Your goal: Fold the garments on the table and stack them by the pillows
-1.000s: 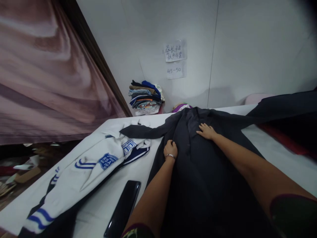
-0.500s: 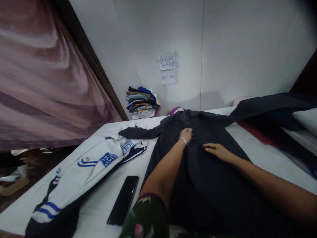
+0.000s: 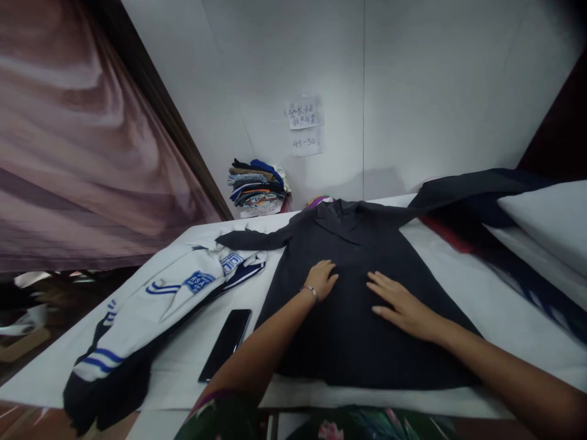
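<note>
Since the frame half a second ago, the left hand [image 3: 322, 280] has come down from near the collar, the right hand [image 3: 403, 305] has shifted too, and the front of the dark coat [image 3: 353, 293] lies smoother, its lower edge in view. On the white table [image 3: 458, 281], the coat lies directly under both hands, its long axis running from 12 to 6 o'clock, collar at 12. One sleeve points between 9 and 10 o'clock, overlapping a white jacket [image 3: 160, 299]; the other reaches 2 o'clock, onto a heap of clothes [image 3: 545, 214]. From the coat's centre line the hands sit at 9 and 3 o'clock, the left slightly nearer the collar. Both are palm-down, fingers extended, and seem to grip nothing. Between 10 and 11 o'clock is a stack of folded clothes [image 3: 259, 183]. Near 9 o'clock, off the table, is what looks like a cardboard box [image 3: 25, 347], contents too dark to tell. Smallest, a black phone [image 3: 224, 345] lies at 8 o'clock from the left hand.
</note>
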### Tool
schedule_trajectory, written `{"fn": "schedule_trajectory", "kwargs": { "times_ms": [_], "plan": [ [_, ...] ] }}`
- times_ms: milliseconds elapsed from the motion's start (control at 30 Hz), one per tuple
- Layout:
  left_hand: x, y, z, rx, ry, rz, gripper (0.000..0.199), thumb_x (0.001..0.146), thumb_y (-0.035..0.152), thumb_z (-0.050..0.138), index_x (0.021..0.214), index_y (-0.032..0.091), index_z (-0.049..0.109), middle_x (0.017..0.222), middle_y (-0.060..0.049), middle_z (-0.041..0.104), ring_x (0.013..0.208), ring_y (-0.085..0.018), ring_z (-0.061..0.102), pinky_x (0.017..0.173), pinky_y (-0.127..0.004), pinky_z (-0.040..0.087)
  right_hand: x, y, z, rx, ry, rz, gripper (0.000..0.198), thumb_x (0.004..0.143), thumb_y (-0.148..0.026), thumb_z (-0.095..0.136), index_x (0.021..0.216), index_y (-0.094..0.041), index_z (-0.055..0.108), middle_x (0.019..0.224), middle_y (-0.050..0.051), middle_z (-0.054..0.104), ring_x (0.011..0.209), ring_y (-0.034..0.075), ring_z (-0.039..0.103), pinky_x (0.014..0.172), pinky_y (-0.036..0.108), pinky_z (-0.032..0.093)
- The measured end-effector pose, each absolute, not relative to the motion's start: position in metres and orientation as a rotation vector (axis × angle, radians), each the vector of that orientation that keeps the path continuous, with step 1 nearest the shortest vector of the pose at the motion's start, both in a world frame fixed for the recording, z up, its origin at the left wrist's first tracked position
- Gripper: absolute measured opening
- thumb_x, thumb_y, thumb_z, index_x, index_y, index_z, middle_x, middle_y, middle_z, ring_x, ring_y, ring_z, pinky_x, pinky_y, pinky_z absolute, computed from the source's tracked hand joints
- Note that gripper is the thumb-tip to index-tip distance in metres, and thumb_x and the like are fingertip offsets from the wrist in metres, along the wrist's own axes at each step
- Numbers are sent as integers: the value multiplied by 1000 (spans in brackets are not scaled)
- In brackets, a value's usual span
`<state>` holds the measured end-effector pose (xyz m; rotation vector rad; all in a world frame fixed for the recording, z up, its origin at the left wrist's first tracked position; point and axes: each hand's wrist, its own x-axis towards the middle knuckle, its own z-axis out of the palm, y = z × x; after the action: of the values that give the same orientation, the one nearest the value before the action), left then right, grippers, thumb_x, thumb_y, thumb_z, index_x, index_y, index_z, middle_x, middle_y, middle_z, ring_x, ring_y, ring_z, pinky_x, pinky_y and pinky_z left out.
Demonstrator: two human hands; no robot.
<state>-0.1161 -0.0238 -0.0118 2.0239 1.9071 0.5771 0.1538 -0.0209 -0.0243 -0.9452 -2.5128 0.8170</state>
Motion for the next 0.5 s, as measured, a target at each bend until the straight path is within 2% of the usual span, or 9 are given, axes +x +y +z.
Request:
{"fn": "schedule_trajectory", "kwargs": {
  "times_ms": [100,167,367,500],
  "plan": [
    [-135,-67,-22,2095,1990,277,49,87,34,54,134,19,49,149,-11,37,140,-26,27,114,-46,21,149,-41,-33,-913,-2736,786,62,87,-55,47,142,-29,41,152,4,27,142,27,17,115,53,10],
    [-143,-92,-26,2080,2020,172,53,89,37,51,138,18,45,150,-11,34,141,-26,25,114,-47,20,150,-48,-40,-952,-2752,740,61,88,-56,44,142,-28,41,153,5,25,142,26,16,115,54,10],
    [-165,-153,-26,2011,2254,49,50,90,40,47,135,19,48,147,-9,39,139,-26,30,113,-51,20,174,-71,-50,-1022,-2711,626,59,92,-54,37,142,-24,40,152,7,27,142,26,19,114,52,14],
    [-175,-180,-24,1931,2416,74,45,90,38,49,131,20,52,145,-10,43,136,-27,34,111,-54,23,194,-94,-52,-1066,-2658,682,56,92,-52,39,140,-24,44,151,6,30,140,26,24,114,52,17]
  ]
}}
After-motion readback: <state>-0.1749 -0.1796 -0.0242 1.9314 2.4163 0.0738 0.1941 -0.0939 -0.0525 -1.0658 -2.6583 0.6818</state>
